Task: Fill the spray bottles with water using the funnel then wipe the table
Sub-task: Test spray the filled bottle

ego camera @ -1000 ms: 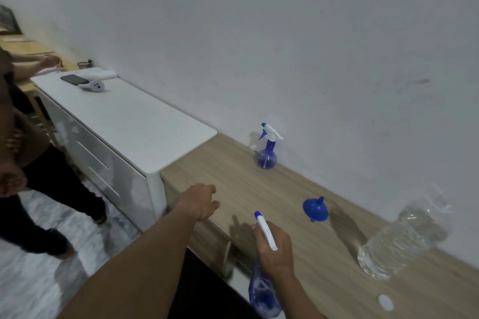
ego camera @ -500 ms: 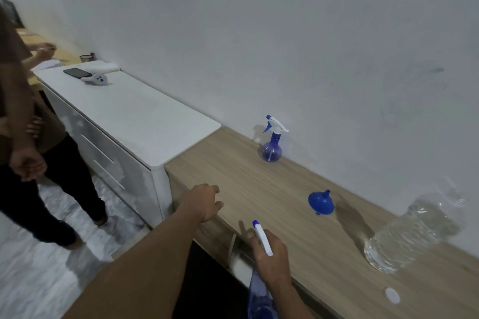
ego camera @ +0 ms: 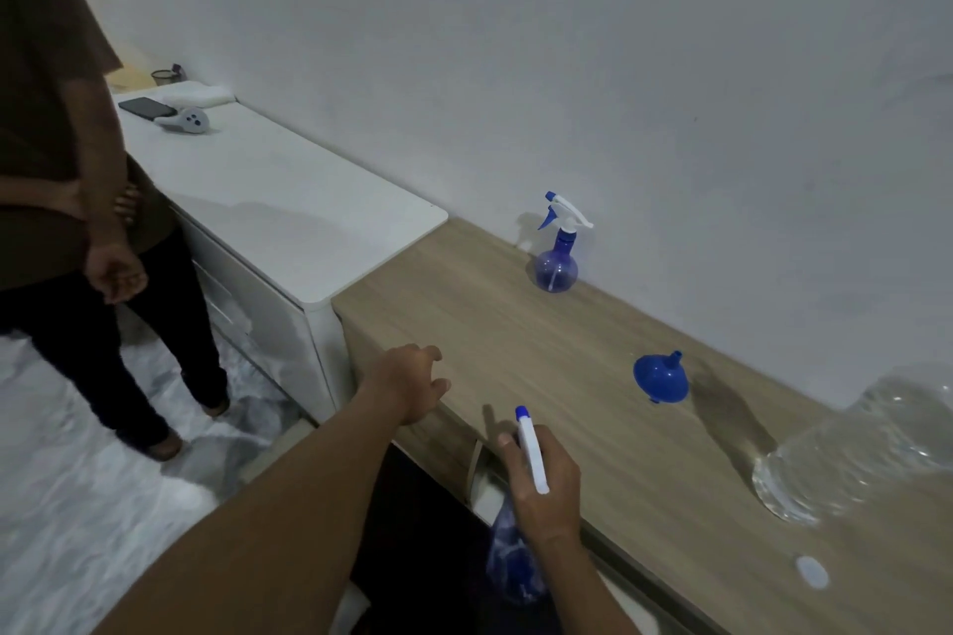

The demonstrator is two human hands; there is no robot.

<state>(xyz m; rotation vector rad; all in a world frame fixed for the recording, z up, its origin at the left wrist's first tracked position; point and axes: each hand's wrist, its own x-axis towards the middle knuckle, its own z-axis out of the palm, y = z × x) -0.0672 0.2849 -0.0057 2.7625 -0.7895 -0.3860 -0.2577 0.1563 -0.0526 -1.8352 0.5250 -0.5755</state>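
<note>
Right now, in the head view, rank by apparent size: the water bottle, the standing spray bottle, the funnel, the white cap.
1. water bottle, partly cut off
2. standing spray bottle
3. funnel, though nearer the camera
4. white cap

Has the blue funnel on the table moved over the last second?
No. The funnel lies at the same spot between the standing spray bottle and the water bottle on the table; only the camera view has shifted.
</note>
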